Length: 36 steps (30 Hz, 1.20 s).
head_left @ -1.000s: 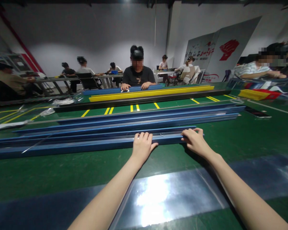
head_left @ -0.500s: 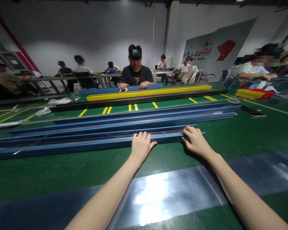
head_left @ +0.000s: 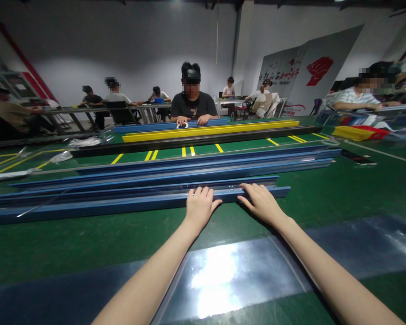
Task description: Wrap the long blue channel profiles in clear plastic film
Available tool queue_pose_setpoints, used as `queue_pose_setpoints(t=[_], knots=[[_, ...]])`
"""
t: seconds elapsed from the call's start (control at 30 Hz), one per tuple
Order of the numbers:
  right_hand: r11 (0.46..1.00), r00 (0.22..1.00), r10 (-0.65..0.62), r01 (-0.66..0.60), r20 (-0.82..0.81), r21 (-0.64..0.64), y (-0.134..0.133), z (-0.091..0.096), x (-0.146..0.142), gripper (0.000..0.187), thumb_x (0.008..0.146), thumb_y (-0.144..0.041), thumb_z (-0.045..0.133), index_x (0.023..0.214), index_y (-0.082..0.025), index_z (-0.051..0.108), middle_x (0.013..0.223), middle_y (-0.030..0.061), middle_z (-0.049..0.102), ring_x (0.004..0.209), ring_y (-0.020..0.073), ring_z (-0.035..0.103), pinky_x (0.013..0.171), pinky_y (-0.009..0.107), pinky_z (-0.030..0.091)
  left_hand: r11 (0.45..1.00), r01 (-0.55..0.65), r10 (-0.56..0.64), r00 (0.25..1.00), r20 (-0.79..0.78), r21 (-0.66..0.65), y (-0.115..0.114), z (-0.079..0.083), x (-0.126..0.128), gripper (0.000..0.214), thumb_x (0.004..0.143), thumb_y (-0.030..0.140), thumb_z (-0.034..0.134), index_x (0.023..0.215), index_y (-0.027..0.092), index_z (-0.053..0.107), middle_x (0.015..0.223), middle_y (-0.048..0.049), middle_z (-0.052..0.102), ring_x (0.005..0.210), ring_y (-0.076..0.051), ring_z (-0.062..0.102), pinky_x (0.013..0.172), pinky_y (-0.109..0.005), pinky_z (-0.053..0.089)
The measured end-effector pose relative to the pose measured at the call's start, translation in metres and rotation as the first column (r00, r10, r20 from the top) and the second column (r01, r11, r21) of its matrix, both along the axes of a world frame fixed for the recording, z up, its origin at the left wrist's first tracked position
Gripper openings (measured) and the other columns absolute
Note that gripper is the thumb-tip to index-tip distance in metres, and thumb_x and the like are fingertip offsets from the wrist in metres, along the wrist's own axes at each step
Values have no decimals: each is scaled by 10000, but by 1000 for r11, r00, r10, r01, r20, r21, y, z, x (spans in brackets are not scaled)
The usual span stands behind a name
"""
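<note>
A long blue channel-shaped strip (head_left: 115,206) lies across the table in front of me, its near wall towards me. My left hand (head_left: 200,208) grips this near wall, fingers hooked over the top and thumb stretched to the right. A short way to the right, my right hand (head_left: 262,202) holds the same wall near the strip's right end, fingers over the edge and thumb in front. Clear plastic glints inside the channel between the hands. The fingertips inside the channel are partly hidden.
More blue strips (head_left: 216,169) lie just beyond. Farther off are a black strip (head_left: 196,141), a yellow strip (head_left: 213,131) and a seated person (head_left: 193,106). A phone (head_left: 357,157) and yellow tray (head_left: 352,132) are at right. Shiny clear film (head_left: 250,275) covers the near green table (head_left: 98,243).
My right hand has slid left along the blue strip, closer to my left hand, uncovering the strip's right end. My left hand stays put. The person opposite has shifted one hand with a white ring.
</note>
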State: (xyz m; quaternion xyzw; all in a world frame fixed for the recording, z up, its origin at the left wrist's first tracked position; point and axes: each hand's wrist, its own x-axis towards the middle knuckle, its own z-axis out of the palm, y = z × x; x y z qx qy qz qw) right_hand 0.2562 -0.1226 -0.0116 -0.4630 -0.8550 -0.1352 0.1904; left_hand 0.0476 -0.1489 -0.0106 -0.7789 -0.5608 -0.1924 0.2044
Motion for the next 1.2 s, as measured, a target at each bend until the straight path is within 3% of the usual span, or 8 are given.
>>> queue_pose_setpoints(t=[0.2, 0.5, 1.2], knots=[[999, 999, -25, 26, 39, -26, 0, 6, -2, 329, 852, -388, 375, 978, -148, 562, 916, 95, 645, 833, 205, 570, 721, 292, 359, 1000, 8, -8, 1000, 12, -1, 0, -1, 0, 307, 791, 466, 507, 817, 166, 564, 850, -51, 623, 820, -208, 520, 692, -330, 298], [999, 997, -25, 24, 68, 24, 0, 5, -2, 378, 850, -386, 369, 1042, -123, 561, 1037, 110, 627, 904, 213, 569, 751, 296, 378, 1000, -4, 4, 1000, 12, -21, -1, 1, 1, 315, 787, 471, 508, 813, 163, 569, 796, -51, 627, 788, -208, 530, 687, -329, 296], [1000, 999, -19, 18, 45, 4, 3, 1, 1, 388, 856, -401, 358, 1054, -130, 553, 1056, 111, 616, 928, 222, 548, 760, 319, 362, 998, 2, -2, 1000, 1, -57, 1, 2, 0, 314, 803, 472, 483, 801, 168, 563, 782, -60, 626, 777, -211, 541, 662, -320, 301]])
